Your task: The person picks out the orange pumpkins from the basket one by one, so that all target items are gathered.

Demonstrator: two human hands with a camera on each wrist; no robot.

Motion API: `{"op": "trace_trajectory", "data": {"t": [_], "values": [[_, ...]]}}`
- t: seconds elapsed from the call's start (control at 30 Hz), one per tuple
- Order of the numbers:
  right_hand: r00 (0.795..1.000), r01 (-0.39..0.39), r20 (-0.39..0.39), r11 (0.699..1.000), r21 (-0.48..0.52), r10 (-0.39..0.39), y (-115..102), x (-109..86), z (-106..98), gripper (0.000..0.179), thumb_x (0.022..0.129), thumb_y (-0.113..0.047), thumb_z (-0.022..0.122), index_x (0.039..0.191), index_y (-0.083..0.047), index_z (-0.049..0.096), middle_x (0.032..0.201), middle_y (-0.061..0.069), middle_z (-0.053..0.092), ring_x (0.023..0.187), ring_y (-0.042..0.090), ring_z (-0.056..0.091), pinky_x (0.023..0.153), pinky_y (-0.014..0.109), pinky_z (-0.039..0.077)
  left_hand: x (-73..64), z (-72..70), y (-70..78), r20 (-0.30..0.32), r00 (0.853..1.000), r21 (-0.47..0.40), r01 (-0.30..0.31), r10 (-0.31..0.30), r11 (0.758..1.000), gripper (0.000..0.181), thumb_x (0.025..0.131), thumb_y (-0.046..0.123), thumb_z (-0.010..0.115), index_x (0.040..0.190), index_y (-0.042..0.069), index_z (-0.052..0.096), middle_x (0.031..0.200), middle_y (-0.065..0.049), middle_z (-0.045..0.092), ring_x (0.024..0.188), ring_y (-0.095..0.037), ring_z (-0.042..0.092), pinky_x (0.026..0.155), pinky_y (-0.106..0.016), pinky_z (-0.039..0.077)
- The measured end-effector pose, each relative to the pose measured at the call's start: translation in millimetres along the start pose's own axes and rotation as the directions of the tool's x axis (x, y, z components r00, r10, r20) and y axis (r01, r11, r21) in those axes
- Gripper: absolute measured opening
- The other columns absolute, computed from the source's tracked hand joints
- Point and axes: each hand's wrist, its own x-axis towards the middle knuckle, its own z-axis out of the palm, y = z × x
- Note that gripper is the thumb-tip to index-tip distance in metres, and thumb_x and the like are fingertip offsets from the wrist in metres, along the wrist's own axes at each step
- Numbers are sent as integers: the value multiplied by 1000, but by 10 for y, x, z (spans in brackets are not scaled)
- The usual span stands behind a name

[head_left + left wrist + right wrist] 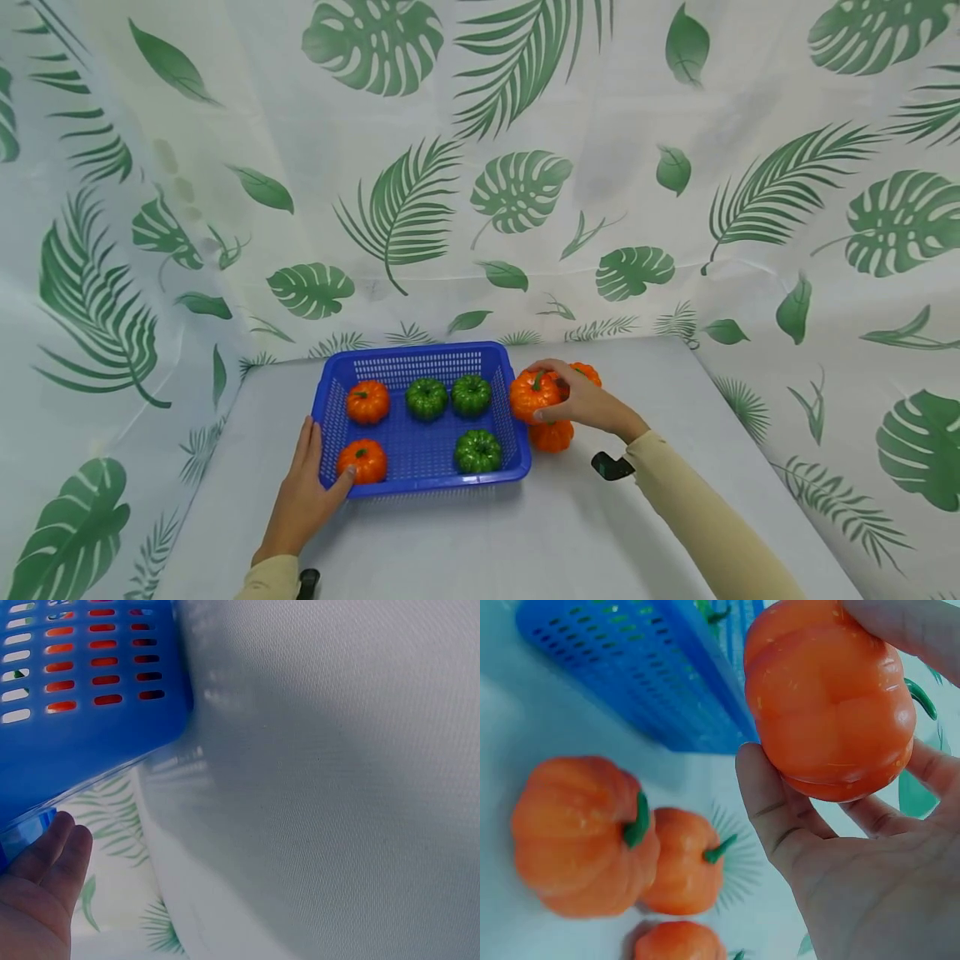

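My right hand holds an orange toy pumpkin with a green stem, raised beside the right wall of a blue plastic basket. In the right wrist view, fingers and thumb are around this pumpkin. My left hand lies at the basket's front left corner, fingers straight along the outer left side and thumb over the front rim. The left wrist view shows two straight fingers by the basket wall. Inside the basket sit two orange pumpkins and three green pumpkins.
Right of the basket, more orange pumpkins stand on the white table, partly hidden by my right hand in the head view. The right wrist view shows three of them. Leaf-printed white sheeting encloses the back and sides.
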Motion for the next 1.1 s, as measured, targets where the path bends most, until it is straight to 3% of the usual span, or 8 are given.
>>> {"op": "trace_trajectory", "data": {"t": [0.23,0.47,0.77,1.1], "values": [[994,-61,-89,998,-25,58,235,-191,-104,81,90,-42,83,158,-19,44,159,19,43,140,44,48,111,65,46,-15,15,-5,2,1000,4,4,-4,1000,103,103,46,67,169,-4,5,179,-18,-4,158,-51,17,121,-66,24],[984,-91,-152,996,7,91,432,-395,-211,85,92,-40,81,163,-18,40,172,19,25,148,51,37,113,68,42,-19,7,3,1,1000,1,1,-1,1000,103,103,45,67,169,-4,4,179,-17,-5,158,-51,17,121,-67,23],[964,-160,-205,986,50,167,674,-543,-288,86,94,-33,78,166,-14,35,169,23,29,144,50,40,113,68,43,-66,15,10,29,999,5,42,-43,999,103,103,44,66,169,-4,3,179,-17,-7,159,-51,15,121,-65,22],[947,-222,-234,975,27,222,911,-601,-374,88,94,-29,78,167,-11,33,169,25,29,143,52,40,111,72,42,-2,-14,24,13,1000,18,20,-20,1000,101,103,41,66,169,-4,4,179,-18,-6,159,-51,16,122,-65,22]]}}
